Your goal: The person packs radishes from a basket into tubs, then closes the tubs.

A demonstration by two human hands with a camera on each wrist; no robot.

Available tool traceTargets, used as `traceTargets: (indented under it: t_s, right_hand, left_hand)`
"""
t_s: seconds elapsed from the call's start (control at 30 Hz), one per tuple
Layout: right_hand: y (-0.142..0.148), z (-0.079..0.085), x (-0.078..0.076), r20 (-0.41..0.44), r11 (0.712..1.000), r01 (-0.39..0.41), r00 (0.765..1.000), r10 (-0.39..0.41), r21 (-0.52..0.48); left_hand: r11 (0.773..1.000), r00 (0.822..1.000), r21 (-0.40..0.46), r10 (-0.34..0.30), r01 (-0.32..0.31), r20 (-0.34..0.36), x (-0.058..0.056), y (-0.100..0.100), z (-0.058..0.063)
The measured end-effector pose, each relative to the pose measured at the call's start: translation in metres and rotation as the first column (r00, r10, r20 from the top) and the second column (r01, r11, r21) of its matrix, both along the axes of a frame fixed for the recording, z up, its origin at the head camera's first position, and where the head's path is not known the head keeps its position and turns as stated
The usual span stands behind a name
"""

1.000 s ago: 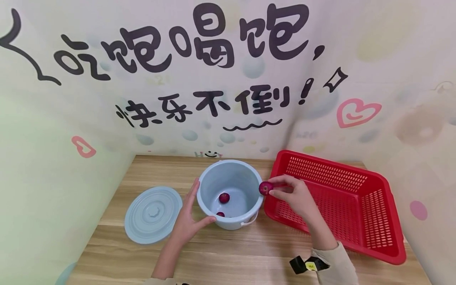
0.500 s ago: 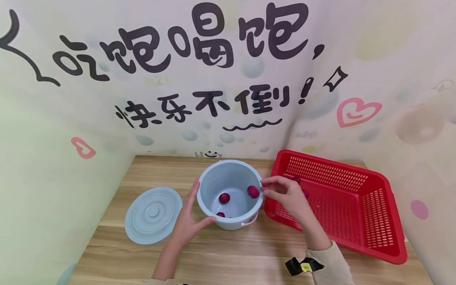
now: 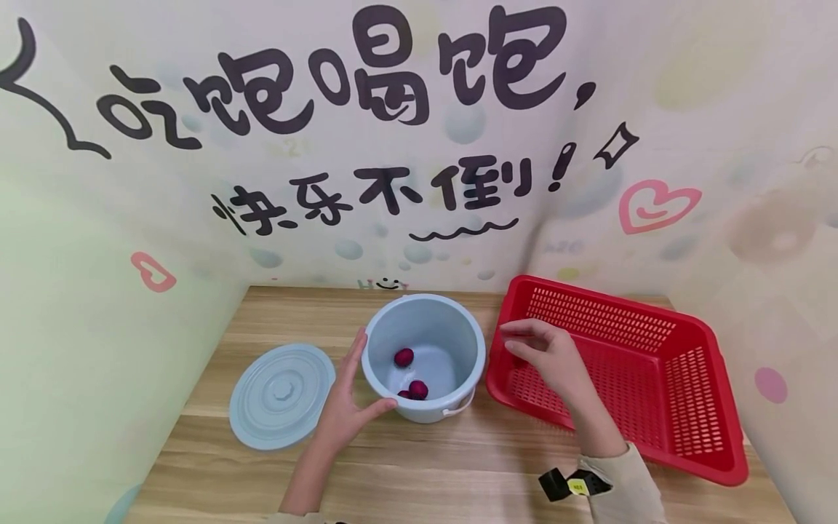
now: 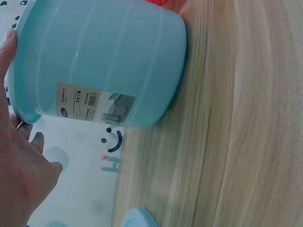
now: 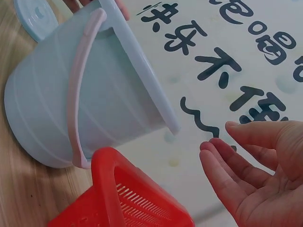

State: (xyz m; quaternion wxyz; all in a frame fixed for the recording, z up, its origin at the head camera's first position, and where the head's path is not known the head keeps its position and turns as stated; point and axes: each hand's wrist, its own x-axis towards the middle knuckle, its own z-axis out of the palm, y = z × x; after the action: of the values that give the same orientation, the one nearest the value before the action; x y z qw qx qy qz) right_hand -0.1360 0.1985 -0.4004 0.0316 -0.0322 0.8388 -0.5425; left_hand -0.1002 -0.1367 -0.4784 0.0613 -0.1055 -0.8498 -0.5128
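Note:
A light blue bucket (image 3: 422, 415) stands upright in the middle of the table, with several small dark red plum-like fruits (image 3: 404, 357) on its floor. Against the left of its rim lies my left hand (image 3: 347, 407), thumb and fingers spread along the edge; in the left wrist view this hand (image 4: 23, 165) touches the rim. My right hand (image 3: 546, 356) hovers over the left side of the red basket (image 3: 703, 407). In the right wrist view the right hand (image 5: 255, 165) has thumb and fingertips apart and nothing between them. The hand hides part of the basket's inside.
A round light blue lid (image 3: 281, 397) lies flat on the wooden table (image 3: 445, 473), left of the bucket. The bucket's pale carrying handle (image 5: 75, 104) hangs down on its right side. A printed wall covering (image 3: 314, 255) rises behind the table.
The right hand has let go of a dark red fruit, which dropped into the bucket, and has drawn back right over the basket. Fruits inside have shifted. The left hand stays in place.

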Motion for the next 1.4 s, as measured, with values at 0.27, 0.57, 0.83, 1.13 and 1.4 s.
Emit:
traceTargets:
  t_s: [0.27,0.57,0.83,1.13,1.4]
  right_hand:
    - [0.010,-0.001,0.000,0.003,0.999,0.006,1.000,-0.005,-0.039]
    - [0.017,-0.006,-0.001,0.003,0.998,0.015,1.000,-0.015,-0.053]
    - [0.022,-0.011,-0.001,0.004,0.998,0.029,1.000,-0.029,-0.050]
    - [0.025,-0.018,-0.001,0.020,0.998,0.038,0.999,-0.037,-0.045]
    - [0.029,-0.028,-0.004,0.029,0.998,0.059,0.998,-0.058,-0.027]
  left_hand:
    - [1.000,1.000,-0.014,0.014,-0.013,0.021,0.000,0.000,0.000]
    - [1.000,1.000,-0.014,0.014,-0.013,0.020,0.000,0.000,0.000]
    - [1.000,1.000,-0.015,0.016,-0.015,0.026,0.000,0.000,0.001]
    - [1.000,0.999,-0.017,0.017,-0.016,0.031,0.000,0.001,0.002]
    - [1.000,1.000,-0.015,0.013,-0.013,0.025,0.000,0.001,0.002]
